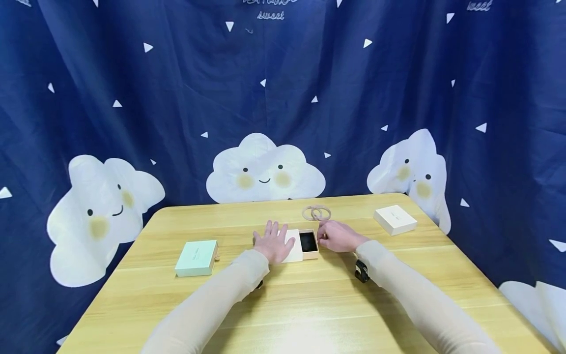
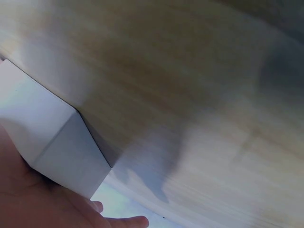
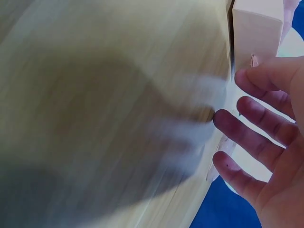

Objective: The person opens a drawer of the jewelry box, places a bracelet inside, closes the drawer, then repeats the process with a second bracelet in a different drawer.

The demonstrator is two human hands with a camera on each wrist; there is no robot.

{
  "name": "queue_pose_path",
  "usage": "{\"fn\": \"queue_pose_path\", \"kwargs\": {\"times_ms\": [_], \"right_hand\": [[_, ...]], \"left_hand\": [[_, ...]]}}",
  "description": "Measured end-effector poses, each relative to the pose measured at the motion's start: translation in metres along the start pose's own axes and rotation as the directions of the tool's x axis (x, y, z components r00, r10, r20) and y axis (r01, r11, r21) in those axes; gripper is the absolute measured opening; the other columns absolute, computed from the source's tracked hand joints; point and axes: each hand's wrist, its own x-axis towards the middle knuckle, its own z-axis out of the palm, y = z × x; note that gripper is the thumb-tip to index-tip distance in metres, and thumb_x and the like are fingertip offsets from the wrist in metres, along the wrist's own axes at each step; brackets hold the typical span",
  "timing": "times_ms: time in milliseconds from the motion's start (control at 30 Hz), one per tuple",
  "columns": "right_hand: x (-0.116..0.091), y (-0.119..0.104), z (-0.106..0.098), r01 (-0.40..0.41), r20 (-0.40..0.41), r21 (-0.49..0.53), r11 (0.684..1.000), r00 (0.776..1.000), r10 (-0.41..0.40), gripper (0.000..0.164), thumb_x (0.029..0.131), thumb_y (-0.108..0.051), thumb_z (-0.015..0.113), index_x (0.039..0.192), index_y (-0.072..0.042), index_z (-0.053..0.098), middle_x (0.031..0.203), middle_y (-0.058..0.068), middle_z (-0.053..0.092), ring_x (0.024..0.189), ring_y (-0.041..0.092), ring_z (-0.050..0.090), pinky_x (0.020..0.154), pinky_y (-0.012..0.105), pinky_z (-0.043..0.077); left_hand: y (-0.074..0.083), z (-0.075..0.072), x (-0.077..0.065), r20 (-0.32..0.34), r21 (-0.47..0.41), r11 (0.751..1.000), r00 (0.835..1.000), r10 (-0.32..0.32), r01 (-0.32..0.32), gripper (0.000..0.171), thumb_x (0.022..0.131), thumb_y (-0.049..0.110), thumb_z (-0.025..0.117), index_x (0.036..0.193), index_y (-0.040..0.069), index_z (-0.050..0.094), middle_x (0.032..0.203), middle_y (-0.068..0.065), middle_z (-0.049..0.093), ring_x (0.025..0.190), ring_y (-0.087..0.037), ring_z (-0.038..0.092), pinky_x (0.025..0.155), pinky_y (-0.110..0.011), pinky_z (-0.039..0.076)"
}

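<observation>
A small white drawer box [image 1: 295, 247] lies on the table with its pale pink drawer [image 1: 311, 255] partly out to the right, showing a black lining [image 1: 308, 241]. My left hand [image 1: 274, 244] rests flat on the box's sleeve with fingers straight and spread. In the left wrist view the white sleeve [image 2: 52, 123] sits beside the palm. At the drawer's right end is my right hand [image 1: 339, 237], its thumb and index finger pinching a pink ribbon pull tab [image 3: 254, 60]. Its other fingers [image 3: 244, 135] are loosely bent and hold nothing.
Two overlapping pinkish rings [image 1: 329, 213] lie just behind the drawer box. To the left is a mint-green box [image 1: 196, 258] with a ribbon tab; a white box [image 1: 395, 219] sits at the far right. A dark blue cloud-patterned curtain [image 1: 309, 118] hangs behind the table.
</observation>
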Motion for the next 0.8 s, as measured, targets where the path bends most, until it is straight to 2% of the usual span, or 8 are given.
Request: {"fn": "queue_pose_path", "kwargs": {"times_ms": [267,500,800], "right_hand": [[-0.006,0.008,0.000,-0.020,0.008,-0.018,1.000,1.000,0.020,0.014,0.087,-0.011,0.070,0.078,-0.021,0.072,0.087,-0.006,0.061,0.077,0.009,0.057,0.070,0.029,0.049],[-0.010,0.012,0.000,-0.024,0.019,-0.042,0.999,1.000,0.025,0.013,0.087,-0.013,0.070,0.079,-0.022,0.073,0.085,-0.009,0.060,0.075,0.006,0.055,0.069,0.027,0.049],[-0.009,0.015,0.002,-0.025,0.019,-0.064,0.998,0.999,0.026,0.017,0.087,-0.014,0.069,0.075,-0.025,0.069,0.080,-0.012,0.055,0.071,0.005,0.052,0.066,0.026,0.046]], "left_hand": [[-0.002,0.003,0.003,0.014,0.028,1.000,1.000,0.000,-0.001,0.071,0.103,0.061,0.015,0.163,0.023,0.016,0.170,-0.013,0.012,0.157,-0.032,0.001,0.116,-0.073,0.011],[0.000,0.000,-0.002,0.003,-0.008,1.000,1.000,0.009,-0.009,0.070,0.104,0.059,0.018,0.163,0.021,0.019,0.169,-0.014,0.014,0.157,-0.034,0.003,0.116,-0.074,0.012],[-0.002,0.002,0.001,0.004,0.005,1.000,1.000,0.013,-0.013,0.070,0.104,0.059,0.017,0.163,0.020,0.018,0.169,-0.014,0.014,0.157,-0.034,0.002,0.116,-0.074,0.011]]}}
